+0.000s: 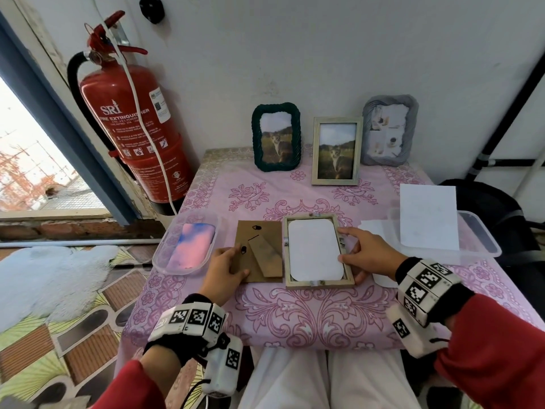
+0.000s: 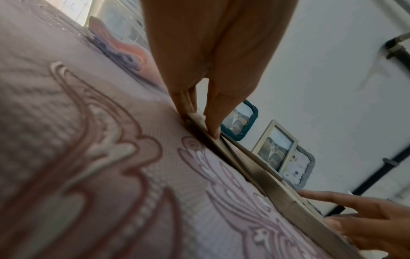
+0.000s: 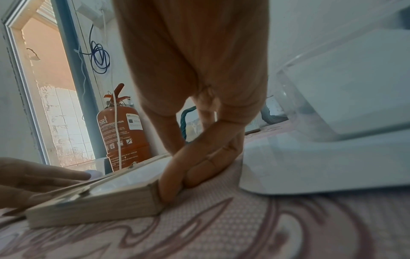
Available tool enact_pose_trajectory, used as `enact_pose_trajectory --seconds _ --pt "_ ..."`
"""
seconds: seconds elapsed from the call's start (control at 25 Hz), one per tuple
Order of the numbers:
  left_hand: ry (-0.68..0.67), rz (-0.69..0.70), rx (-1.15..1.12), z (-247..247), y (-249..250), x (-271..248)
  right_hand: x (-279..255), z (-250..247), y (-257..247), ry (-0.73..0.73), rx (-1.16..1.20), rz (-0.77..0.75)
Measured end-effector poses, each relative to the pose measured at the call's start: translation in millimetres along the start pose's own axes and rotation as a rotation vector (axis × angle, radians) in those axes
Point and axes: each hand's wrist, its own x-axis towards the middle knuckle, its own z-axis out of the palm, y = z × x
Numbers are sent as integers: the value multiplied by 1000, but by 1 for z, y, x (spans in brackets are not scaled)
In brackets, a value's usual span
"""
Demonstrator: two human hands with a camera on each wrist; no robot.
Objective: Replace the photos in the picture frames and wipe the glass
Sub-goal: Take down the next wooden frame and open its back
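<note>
your left hand (image 1: 224, 268) pinches the near left corner of the brown backing board (image 1: 259, 251), which lies flat on the worktop (image 1: 309, 317) just left of the wooden frame (image 1: 320, 284). the frame lies face down at centre with a white photo back (image 1: 315, 250) inside. your right hand (image 1: 368, 254) grips the frame's right edge, thumb on the paper.
</note>
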Motion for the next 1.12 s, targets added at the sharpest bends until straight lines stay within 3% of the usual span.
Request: enact_pose_trajectory --seconds 0.12,0.28,0.48,0.64,0.92,1.12 --pt "-30 69 180 3 9 -1 0 0 1 -4 5 -8" --pt "-37 219 149 10 35 4 1 -1 1 -13 5 -13" --pt "-227 369 395 29 68 32 3 -1 1 -18 -9 -21" --pt "-267 297 680 43 80 53 4 -1 3 -26 -21 -20" --pt "-250 185 731 48 82 65 5 -1 6 -32 3 -34" --pt "-184 151 619 55 85 66 4 -2 7 -36 41 -31"
